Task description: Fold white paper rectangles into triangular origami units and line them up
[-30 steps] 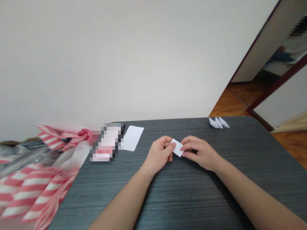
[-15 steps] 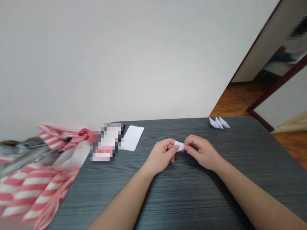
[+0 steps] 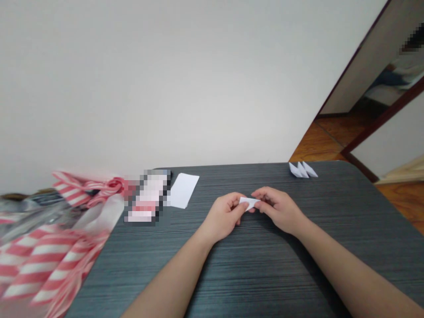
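Note:
Between my two hands is a small folded piece of white paper [image 3: 249, 202], held a little above the dark table. My left hand [image 3: 228, 213] pinches its left part between thumb and fingers. With thumb and fingertips, my right hand [image 3: 278, 210] grips the right end. Part of the paper is hidden behind the fingers. Three folded white paper pieces [image 3: 302, 170] with pointed ends lie side by side near the far right edge. A stack of white paper sheets [image 3: 184, 191] lies to the left of my hands.
The dark wood-grain table [image 3: 228, 282] meets a white wall [image 3: 198, 88] at the back. Left of the sheets lies a blurred-out, phone-like object [image 3: 149, 194]. Red-and-white striped bags [image 3: 43, 260] crowd the table's left side. A doorway with wooden floor [image 3: 318, 139] is at the right.
The folded paper has turned slightly between my fingers and now shows a longer, narrower face. My right fingers have loosened a little at its upper edge. The other things have stayed put.

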A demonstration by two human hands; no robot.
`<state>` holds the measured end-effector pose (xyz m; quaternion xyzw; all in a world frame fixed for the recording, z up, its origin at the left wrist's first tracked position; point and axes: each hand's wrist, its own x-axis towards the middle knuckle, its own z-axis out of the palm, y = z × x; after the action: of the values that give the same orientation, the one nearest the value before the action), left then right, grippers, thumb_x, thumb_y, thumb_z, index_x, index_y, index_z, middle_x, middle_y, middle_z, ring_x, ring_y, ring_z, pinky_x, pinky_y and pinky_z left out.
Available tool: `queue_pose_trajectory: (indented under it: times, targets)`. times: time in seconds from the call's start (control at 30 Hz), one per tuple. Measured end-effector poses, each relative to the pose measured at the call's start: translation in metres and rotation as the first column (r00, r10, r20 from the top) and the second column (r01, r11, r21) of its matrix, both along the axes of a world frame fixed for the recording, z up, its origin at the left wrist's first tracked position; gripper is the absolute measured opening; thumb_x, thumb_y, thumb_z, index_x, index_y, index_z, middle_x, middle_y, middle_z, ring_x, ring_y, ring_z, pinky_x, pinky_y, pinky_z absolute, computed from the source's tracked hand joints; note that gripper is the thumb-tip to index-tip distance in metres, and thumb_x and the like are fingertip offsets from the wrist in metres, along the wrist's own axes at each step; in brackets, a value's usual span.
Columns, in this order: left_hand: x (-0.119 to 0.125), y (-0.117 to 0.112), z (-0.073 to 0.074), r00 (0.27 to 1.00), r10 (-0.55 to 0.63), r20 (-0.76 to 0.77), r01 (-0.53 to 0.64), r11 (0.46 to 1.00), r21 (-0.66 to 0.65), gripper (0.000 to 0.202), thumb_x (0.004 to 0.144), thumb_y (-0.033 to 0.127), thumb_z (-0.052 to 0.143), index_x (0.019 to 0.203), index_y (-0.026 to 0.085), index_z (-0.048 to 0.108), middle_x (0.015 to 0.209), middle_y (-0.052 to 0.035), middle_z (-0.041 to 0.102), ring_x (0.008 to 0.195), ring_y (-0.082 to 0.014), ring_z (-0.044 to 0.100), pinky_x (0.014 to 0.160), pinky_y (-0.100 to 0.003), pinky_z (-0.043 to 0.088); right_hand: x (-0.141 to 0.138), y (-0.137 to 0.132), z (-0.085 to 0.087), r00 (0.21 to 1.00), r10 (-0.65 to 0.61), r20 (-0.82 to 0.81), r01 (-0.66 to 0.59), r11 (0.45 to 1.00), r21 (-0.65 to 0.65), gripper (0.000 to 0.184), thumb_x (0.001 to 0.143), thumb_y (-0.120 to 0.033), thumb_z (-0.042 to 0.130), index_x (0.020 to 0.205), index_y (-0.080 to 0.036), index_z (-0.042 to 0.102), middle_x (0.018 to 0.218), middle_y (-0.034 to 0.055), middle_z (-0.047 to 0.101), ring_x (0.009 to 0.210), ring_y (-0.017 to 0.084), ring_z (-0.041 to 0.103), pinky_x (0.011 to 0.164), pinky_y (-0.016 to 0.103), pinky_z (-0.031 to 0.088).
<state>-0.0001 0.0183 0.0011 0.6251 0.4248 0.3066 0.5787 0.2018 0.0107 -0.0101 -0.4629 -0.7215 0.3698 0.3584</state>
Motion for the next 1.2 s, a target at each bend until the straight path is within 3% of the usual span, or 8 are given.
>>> queue_pose_trajectory:
  times: [0.17,0.37,0.6,0.83,1.2]
  targets:
    - [0.000,0.000,-0.002,1.000,0.001,-0.024,-0.001,1.000,0.009,0.022,0.090,0.036,0.055,0.085,0.016,0.065,0.053,0.0050,0.052,0.047,-0.0089,0.043,0.047,-0.020,0.031,0.001,0.000,0.008,0.996,0.046,0.082,-0.046,0.999,-0.001,0.015,0.091,-0.020,0.056,0.089,-0.020,0.071,0.073,0.0004,0.070,0.059,0.013,0.062,0.061,0.024,0.047]
    - [0.000,-0.001,0.001,0.994,-0.030,-0.103,0.039,0.996,0.082,0.027,0.093,0.037,0.051,0.086,0.016,0.067,0.056,0.0041,0.053,0.049,-0.0093,0.045,0.051,-0.020,0.034,-0.001,-0.001,0.012,0.994,-0.010,0.113,0.018,0.997,-0.069,0.022,0.091,-0.021,0.054,0.078,-0.018,0.071,0.063,-0.0007,0.067,0.051,0.011,0.060,0.053,0.021,0.045]
    - [-0.001,-0.002,0.002,0.989,-0.030,-0.145,0.044,0.995,0.094,0.032,0.094,0.039,0.049,0.086,0.016,0.070,0.053,0.0044,0.051,0.048,-0.0096,0.045,0.050,-0.021,0.034,-0.002,-0.001,0.011,0.991,-0.020,0.131,0.024,0.999,-0.022,0.023,0.092,-0.020,0.053,0.076,-0.018,0.069,0.062,-0.0012,0.067,0.050,0.010,0.061,0.054,0.020,0.045]
    - [-0.001,-0.002,0.000,0.990,-0.032,-0.137,0.043,0.996,0.077,0.033,0.095,0.040,0.049,0.087,0.016,0.070,0.060,0.0021,0.060,0.049,-0.0092,0.047,0.049,-0.021,0.036,-0.001,-0.001,0.009,0.989,-0.025,0.146,0.028,1.000,-0.015,0.024,0.093,-0.021,0.051,0.075,-0.018,0.067,0.060,-0.0012,0.064,0.049,0.011,0.060,0.053,0.021,0.045]
    - [-0.002,-0.002,-0.002,0.985,-0.031,-0.172,0.052,0.992,0.117,0.035,0.096,0.040,0.047,0.086,0.016,0.071,0.057,0.0025,0.056,0.048,-0.0098,0.047,0.048,-0.021,0.034,-0.002,-0.001,0.011,0.987,-0.006,0.162,0.004,1.000,0.013,0.028,0.093,-0.019,0.050,0.069,-0.018,0.064,0.058,-0.0023,0.062,0.049,0.010,0.059,0.054,0.020,0.044]
